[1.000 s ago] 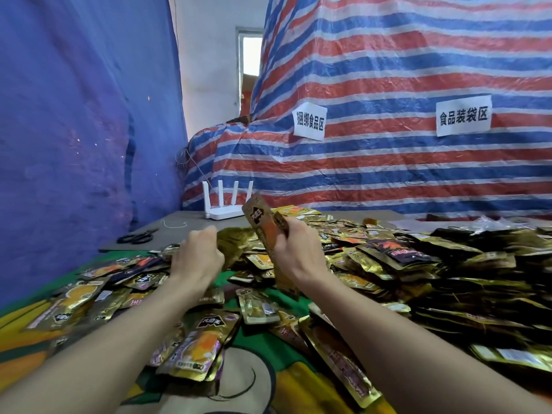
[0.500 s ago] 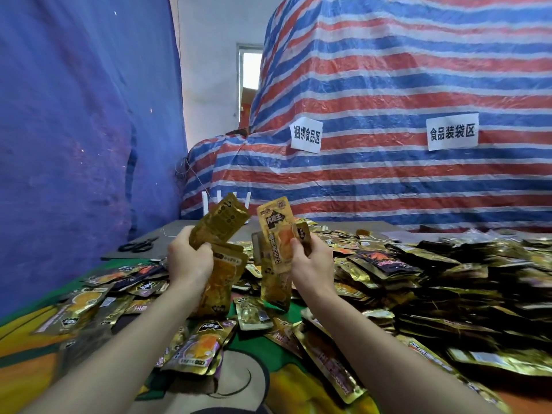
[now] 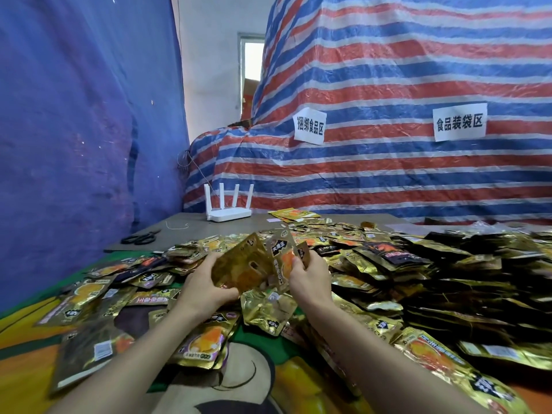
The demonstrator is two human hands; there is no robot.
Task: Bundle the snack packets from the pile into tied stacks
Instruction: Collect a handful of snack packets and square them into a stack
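Half a second before, the two hands had been apart, each lifting its own packets. By this moment they had closed together, so that the gold packets (image 3: 239, 270) in the left hand (image 3: 206, 289) met and overlapped the orange-printed packet (image 3: 282, 259) in the right hand (image 3: 310, 279). I judged that a stack was being gathered and squared, with nothing yet tied (the string (image 3: 176, 226) and scissors (image 3: 140, 237) lay near the table's far left edge, well apart from the hands). The left hand's fingers and thumb were curled round the left side of its packets. The right hand pinched its packet upright, slightly tilted. Both forearms reached forward from the near edge of the table (image 3: 239, 224) and met over its middle. The pile (image 3: 418, 264) of loose packets spread from there to the right edge.
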